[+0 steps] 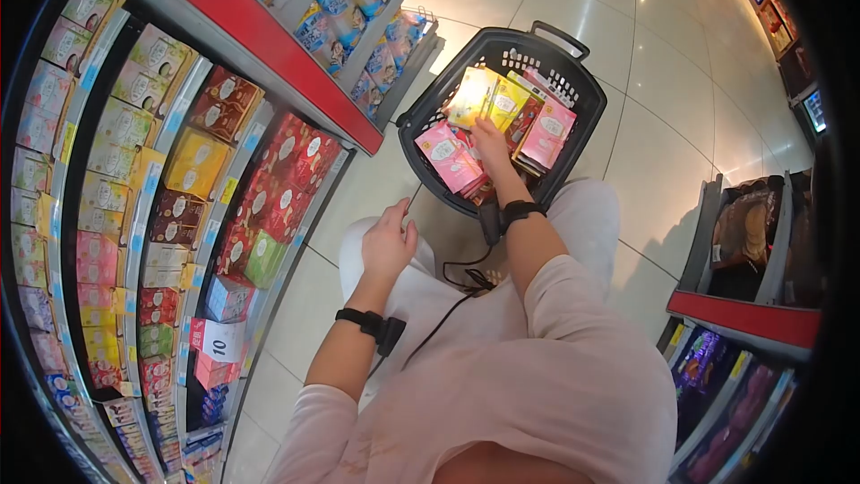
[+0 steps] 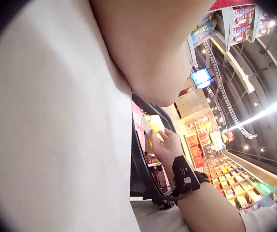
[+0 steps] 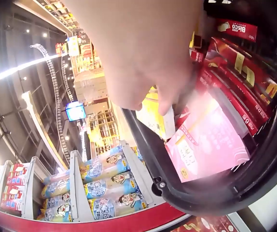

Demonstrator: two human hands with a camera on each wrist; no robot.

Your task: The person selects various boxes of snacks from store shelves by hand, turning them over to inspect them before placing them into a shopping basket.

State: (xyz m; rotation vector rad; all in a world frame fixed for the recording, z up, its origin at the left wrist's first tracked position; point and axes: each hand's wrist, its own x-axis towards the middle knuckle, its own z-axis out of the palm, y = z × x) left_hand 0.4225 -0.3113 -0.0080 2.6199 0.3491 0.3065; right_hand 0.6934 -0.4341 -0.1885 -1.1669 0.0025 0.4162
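Note:
My right hand [image 1: 491, 148] reaches into a black shopping basket [image 1: 419, 157] and pinches a yellow box [image 3: 154, 113] between thumb and fingers. In the head view the yellow box lies over the other packs at the upper left of the basket. A pink box [image 3: 208, 140] lies below it, by the near wall, and another pink box [image 1: 548, 133] leans on the right side. Red boxes [image 3: 237, 82] stand in a row inside. Above my left knee, my left hand [image 1: 390, 240] hangs loosely with nothing in it, outside the basket.
At the left, tall shelves [image 1: 193, 108] hold rows of colourful snack boxes, with a price sign [image 1: 218, 339] sticking out. Blue snack bags [image 1: 345, 9] hang on a rack beyond a red shelf edge [image 1: 260, 36]. More shelving [image 1: 743, 309] stands at the right. A black cable [image 1: 439, 323] crosses my lap.

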